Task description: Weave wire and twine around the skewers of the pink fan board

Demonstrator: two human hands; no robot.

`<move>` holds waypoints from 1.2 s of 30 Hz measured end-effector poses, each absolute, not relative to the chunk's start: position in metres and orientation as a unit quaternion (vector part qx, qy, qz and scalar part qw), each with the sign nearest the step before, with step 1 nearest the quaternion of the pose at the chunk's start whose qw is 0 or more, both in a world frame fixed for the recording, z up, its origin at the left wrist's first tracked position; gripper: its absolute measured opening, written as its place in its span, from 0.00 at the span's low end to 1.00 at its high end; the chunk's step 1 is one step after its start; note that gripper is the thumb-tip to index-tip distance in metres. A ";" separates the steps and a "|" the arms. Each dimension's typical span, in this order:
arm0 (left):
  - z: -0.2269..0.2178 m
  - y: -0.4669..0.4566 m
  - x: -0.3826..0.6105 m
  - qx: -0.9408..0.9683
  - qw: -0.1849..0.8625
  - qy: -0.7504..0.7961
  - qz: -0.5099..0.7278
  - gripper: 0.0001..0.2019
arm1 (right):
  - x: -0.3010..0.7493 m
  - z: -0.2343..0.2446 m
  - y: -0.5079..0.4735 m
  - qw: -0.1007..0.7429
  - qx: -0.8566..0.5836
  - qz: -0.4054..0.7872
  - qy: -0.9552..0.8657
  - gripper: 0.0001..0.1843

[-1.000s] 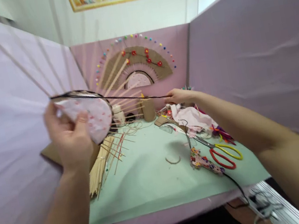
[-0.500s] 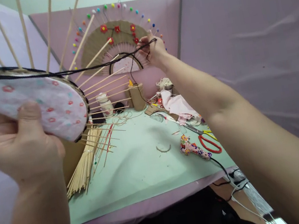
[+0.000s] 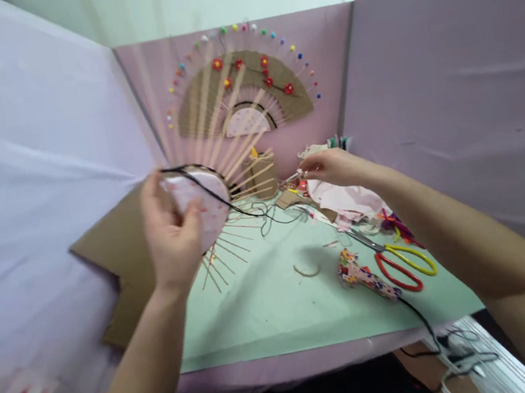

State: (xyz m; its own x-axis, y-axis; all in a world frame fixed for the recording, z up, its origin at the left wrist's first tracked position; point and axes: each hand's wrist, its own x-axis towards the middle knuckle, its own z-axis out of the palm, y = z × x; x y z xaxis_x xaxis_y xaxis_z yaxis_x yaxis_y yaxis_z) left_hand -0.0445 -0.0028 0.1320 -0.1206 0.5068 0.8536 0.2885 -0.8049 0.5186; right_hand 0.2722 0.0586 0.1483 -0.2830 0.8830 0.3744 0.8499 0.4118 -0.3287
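Observation:
My left hand [image 3: 171,234] grips a round disc covered in pink flowered cloth [image 3: 205,201], held on edge over the green table. Thin bamboo sticks [image 3: 235,154] fan out from the disc's rim, blurred by motion. A black cord [image 3: 266,215] runs along the disc's edge and hangs slack in loops onto the table. My right hand [image 3: 333,168] hovers over the clutter at the back right, its fingertips pinched together; what they hold is too small to make out.
A finished cardboard fan with red flowers and coloured beads [image 3: 244,91] hangs on the back wall. Red-and-yellow scissors [image 3: 403,263], a patterned glue gun [image 3: 363,273], pink cloth [image 3: 344,199], a cardboard tube [image 3: 265,176] and brown cardboard [image 3: 117,249] lie on the table [image 3: 271,303], which is boxed in by purple partitions.
My right hand has dropped from the wall fan to just above the table clutter. The black cord, taut before, now hangs slack. The disc in my left hand has moved toward the table's centre.

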 end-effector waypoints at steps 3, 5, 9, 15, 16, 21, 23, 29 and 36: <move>0.116 0.004 -0.027 0.701 0.087 0.295 0.643 0.30 | 0.234 0.157 0.019 0.452 -0.402 0.117 -0.788 0.11; 0.108 0.008 -0.017 0.710 0.079 0.301 0.631 0.28 | 0.205 0.158 0.000 0.504 -0.349 0.129 -0.780 0.10; 0.100 0.008 -0.007 0.717 0.121 0.300 0.617 0.30 | 0.160 0.145 -0.006 0.556 -0.333 0.095 -0.755 0.10; 0.094 0.005 -0.008 0.713 0.152 0.306 0.612 0.29 | 0.129 0.113 0.008 0.626 -0.351 0.138 -0.682 0.08; 0.094 0.005 -0.009 0.711 0.154 0.311 0.612 0.29 | 0.127 0.109 0.009 0.633 -0.344 0.148 -0.677 0.07; 0.097 0.007 -0.013 0.696 0.168 0.318 0.621 0.29 | 0.126 0.106 0.006 0.646 -0.291 0.281 -0.648 0.09; 0.104 0.008 -0.017 0.690 0.170 0.321 0.625 0.30 | 0.133 0.113 0.005 0.604 -0.257 0.409 -0.634 0.12; 0.145 0.006 -0.054 0.682 0.253 0.326 0.603 0.35 | 0.195 0.147 0.010 0.487 -0.319 0.428 -0.691 0.20; 0.151 -0.011 -0.085 0.663 0.438 0.355 0.492 0.36 | 0.267 0.168 0.020 0.412 -0.416 0.216 -0.782 0.25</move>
State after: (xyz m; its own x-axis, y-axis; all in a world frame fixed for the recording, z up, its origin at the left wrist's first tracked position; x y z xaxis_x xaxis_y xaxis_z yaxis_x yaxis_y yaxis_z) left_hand -0.0850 -0.0106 0.1511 0.2641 0.9022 0.3410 0.0403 -0.3636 0.9307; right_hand 0.2674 0.0198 0.1681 -0.3152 0.8277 0.4642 0.4720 0.5611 -0.6800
